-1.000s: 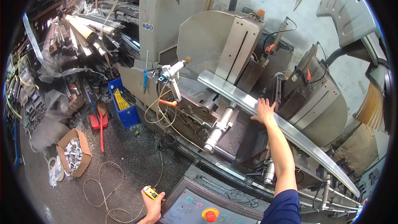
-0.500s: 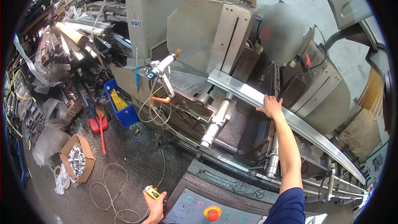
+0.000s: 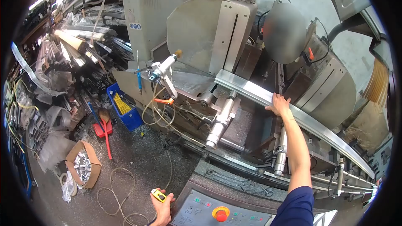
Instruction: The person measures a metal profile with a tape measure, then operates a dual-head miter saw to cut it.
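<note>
A long silver aluminium profile (image 3: 245,86) lies across the cutting machine, running from the middle of the view down to the far right. My right hand (image 3: 279,105) rests over the profile, with the fingers across its top and the thumb on the near side. Low in the view, my left hand (image 3: 162,206) is closed around a small yellow tape measure (image 3: 158,195), beside the control panel (image 3: 194,211). A metal clamp cylinder (image 3: 221,119) stands under the profile's left part, and a second cylinder (image 3: 280,159) is below my right forearm.
The panel carries a red emergency stop button (image 3: 221,215). Large blade guards (image 3: 194,33) flank the work area. At left are a blue crate (image 3: 129,116), a red dustpan (image 3: 100,129), a cardboard box (image 3: 95,168) of metal pieces, and a looped cable (image 3: 122,203) on the floor.
The profile and my right hand have shifted slightly right relative to the machine. My left hand still holds the tape measure. The whole view has tilted a little.
</note>
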Available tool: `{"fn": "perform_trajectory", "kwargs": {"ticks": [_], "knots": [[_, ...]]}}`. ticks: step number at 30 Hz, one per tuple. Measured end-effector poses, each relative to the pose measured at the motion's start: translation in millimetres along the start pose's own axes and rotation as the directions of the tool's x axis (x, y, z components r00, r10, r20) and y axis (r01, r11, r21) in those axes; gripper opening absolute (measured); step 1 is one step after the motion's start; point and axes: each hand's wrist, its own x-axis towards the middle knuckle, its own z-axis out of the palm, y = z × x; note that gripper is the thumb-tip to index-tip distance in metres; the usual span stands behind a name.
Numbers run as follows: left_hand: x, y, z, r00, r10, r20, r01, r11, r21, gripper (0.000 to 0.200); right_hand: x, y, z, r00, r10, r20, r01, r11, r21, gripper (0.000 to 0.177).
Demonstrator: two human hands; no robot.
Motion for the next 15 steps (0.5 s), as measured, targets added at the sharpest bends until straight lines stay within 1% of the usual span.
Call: {"fn": "perform_trajectory", "kwargs": {"ticks": [1, 2, 3, 5, 6, 8, 11, 13, 15], "knots": [[2.5, -2.0, -1.1, 1.0, 0.015, -0.001, -0.015, 1.0, -0.004, 0.06, -1.1, 2.8, 2.6, 1.0, 0.003, -0.008, -0.002, 1.0, 0.012, 0.101], [5.0, -6.2, -2.4, 1.0, 0.015, -0.024, -0.016, 1.0, -0.025, 0.059, -3.4, 7.8, 3.9, 0.999, -0.032, -0.034, 0.033, 0.999, 0.015, 0.1], [0.1, 4.5, 2.3, 1.0, 0.003, -0.028, -0.004, 1.0, -0.03, 0.058, -4.5, 7.7, 0.6, 0.995, -0.072, -0.062, 0.073, 0.997, 0.012, 0.099], [0.2, 2.2, 0.6, 0.998, -0.002, -0.065, -0.005, 0.995, -0.102, 0.056, -0.2, 3.5, -3.8, 0.998, -0.059, -0.034, 0.059, 0.998, 0.022, 0.098], [-1.0, 1.0, -1.5, 0.997, -0.011, -0.072, 0.004, 0.996, -0.092, 0.056, 3.6, 2.9, -4.9, 0.999, -0.042, -0.009, 0.043, 0.998, 0.035, 0.099], [-2.7, -2.2, -3.3, 0.996, 0.078, -0.037, -0.081, 0.994, -0.079, 0.054, -7.6, 8.5, 5.6, 0.999, -0.024, 0.031, 0.022, 0.999, 0.041, 0.099], [-2.2, -2.9, -3.5, 0.996, 0.08, -0.038, -0.082, 0.995, -0.057, 0.054, -7.1, 11.1, 4.5, 0.996, -0.073, -0.057, 0.076, 0.995, 0.066, 0.1], [-3.3, -3.3, -3.3, 0.996, 0.068, -0.061, -0.073, 0.994, -0.081, 0.055, -6.0, 5.4, -2.0, 0.997, -0.062, -0.055, 0.066, 0.996, 0.066, 0.099], [-4.4, -4.3, -3.7, 0.989, 0.143, -0.045, -0.146, 0.987, -0.061, 0.055, -4.7, 4.1, -5.5, 1.0, -0.015, 0.027, 0.014, 0.998, 0.063, 0.099]]}}
